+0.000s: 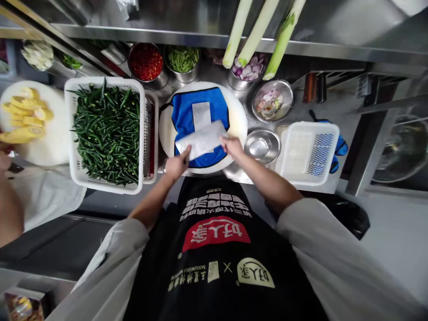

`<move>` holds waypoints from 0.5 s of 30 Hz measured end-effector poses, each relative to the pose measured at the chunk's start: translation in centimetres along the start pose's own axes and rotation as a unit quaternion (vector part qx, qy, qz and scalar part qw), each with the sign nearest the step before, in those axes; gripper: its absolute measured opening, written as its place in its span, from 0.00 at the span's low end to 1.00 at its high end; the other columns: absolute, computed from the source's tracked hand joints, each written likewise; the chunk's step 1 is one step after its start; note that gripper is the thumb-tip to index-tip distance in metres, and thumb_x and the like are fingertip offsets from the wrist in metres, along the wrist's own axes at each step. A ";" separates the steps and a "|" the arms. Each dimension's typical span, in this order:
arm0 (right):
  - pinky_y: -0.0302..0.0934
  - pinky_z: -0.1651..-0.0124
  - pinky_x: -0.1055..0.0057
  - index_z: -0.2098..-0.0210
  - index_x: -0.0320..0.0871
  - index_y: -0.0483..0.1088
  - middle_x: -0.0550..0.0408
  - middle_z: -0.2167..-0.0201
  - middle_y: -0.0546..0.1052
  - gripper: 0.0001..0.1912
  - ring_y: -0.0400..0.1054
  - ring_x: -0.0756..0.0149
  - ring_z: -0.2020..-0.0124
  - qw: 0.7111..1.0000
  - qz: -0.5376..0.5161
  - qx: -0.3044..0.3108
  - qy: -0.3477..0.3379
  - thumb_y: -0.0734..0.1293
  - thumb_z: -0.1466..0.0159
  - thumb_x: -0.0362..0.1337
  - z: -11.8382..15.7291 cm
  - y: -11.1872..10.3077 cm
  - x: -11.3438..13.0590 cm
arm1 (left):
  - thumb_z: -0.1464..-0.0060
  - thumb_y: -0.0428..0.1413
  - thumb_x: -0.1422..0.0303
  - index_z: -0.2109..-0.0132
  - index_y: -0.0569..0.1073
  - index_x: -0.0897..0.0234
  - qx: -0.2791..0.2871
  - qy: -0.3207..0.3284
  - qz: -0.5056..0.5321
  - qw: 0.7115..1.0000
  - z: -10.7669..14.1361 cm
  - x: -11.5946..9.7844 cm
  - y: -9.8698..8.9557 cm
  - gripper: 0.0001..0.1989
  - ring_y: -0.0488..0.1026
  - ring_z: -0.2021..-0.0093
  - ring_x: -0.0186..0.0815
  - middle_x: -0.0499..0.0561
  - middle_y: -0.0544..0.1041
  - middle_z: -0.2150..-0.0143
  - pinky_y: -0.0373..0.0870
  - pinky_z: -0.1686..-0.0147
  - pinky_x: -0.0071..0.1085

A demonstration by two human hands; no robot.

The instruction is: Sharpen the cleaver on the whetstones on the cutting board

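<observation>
A broad, pale rectangular blade, apparently a cleaver [203,139], is held slanting above a blue cloth [182,109]. My left hand [176,166] closes around its dark handle, which is mostly hidden by the fingers. At the blade's other end, the fingers of my right hand [232,146] pinch its edge; whether anything thin lies between them I cannot tell. Under the blade, the dark-edged blue cloth is spread on a round white cutting board [238,111]. A whitish rectangular patch [201,115] shows on the cloth, partly covered by the blade.
Left of the board stands a white basket [142,133] of green chillies [105,133]. Metal bowls [262,147] and a white plastic basket [294,154] are on the right. Leeks [257,33] overhang from the shelf. Another person's arm [10,205] is at far left.
</observation>
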State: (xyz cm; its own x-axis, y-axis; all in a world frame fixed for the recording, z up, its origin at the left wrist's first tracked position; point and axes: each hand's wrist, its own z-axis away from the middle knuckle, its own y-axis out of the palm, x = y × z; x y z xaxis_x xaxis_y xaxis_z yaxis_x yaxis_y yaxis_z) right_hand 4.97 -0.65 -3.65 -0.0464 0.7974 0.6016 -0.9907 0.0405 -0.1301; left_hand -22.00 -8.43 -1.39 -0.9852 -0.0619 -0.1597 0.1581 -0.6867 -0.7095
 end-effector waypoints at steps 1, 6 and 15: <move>0.47 0.83 0.78 0.75 0.42 0.64 0.61 0.85 0.64 0.17 0.56 0.75 0.86 1.000 0.008 0.004 0.018 0.74 0.35 0.38 1.1 -0.5 -1.1 | 0.33 0.55 0.63 0.20 0.49 0.45 0.031 -0.003 0.004 1.000 1.4 -0.2 1.0 0.40 0.82 0.55 0.44 0.54 0.84 0.51 0.72 0.54 0.33; 0.46 0.84 0.77 0.74 0.42 0.64 0.60 0.84 0.66 0.15 0.55 0.76 0.85 1.000 0.002 0.004 0.024 0.73 0.35 0.35 0.0 0.2 0.3 | 0.33 0.56 0.62 0.20 0.48 0.46 0.015 -0.020 0.012 1.000 0.6 -0.4 0.5 0.41 0.82 0.53 0.45 0.55 0.83 0.49 0.72 0.53 0.34; 0.52 0.81 0.74 0.75 0.43 0.65 0.59 0.87 0.63 0.16 0.55 0.73 0.85 0.999 0.027 0.005 0.042 0.73 0.35 0.37 2.1 -0.5 -1.6 | 0.34 0.56 0.63 0.20 0.50 0.45 0.064 -0.014 0.020 0.998 2.9 -0.5 1.6 0.41 0.82 0.55 0.44 0.55 0.84 0.50 0.72 0.56 0.32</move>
State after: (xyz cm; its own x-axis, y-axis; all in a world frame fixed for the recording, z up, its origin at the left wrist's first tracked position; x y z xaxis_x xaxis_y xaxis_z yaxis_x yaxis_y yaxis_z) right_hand 5.23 -3.22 -2.91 -0.0898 0.8457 0.5261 -0.9883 -0.0101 -0.1524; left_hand -21.42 -11.61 -0.41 -0.9800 -0.1097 -0.1658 0.1893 -0.7697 -0.6097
